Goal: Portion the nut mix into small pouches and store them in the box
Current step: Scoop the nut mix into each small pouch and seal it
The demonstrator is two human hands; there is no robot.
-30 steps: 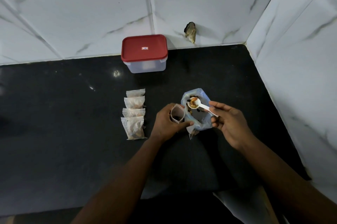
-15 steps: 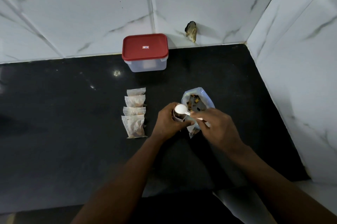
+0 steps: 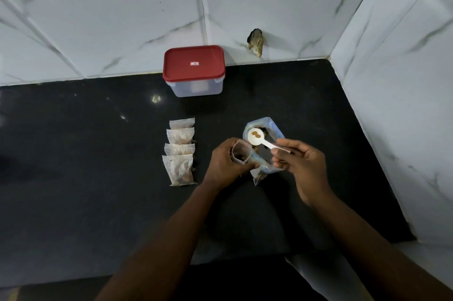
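**Change noted.** Half a second ago the spoon point(image 3: 256, 137) was tipped at the mouth of the open pouch point(image 3: 241, 153). It is now held level above the nut-mix bag point(image 3: 275, 129), bowl up. It carries what look like two nuts, though the bowl is small in this view and the count is uncertain.

**Judgement.** One spoonful has gone in and a further one is drawn. This pouch is still being filled and is not ready to seal.

**Hands.** The right hand point(image 3: 300, 168) pinches the end of the spoon's handle between thumb and fingertips, with the other fingers curled beneath. The left hand point(image 3: 226, 163) wraps round the open pouch and holds it upright with the mouth spread. Dark contents show inside.

**Position of the work.**
- The open pouch touches the left flank of the nut-mix bag.
- The spoon bowl lies just beyond the pouch mouth and to its right, near but not over it.
- Both bags stand right of centre on the counter point(image 3: 98, 153), nearer its right edge than its left.

**Stock.** Four filled pouches point(image 3: 181, 151) lie in an overlapping column just left of the left hand, running toward the back edge. The box point(image 3: 196, 87) stands at the back edge against the wall tiles, well apart from both hands, with its red lid point(image 3: 193, 63) on.

**Judgement.** Storing these four pouches is still to be done.
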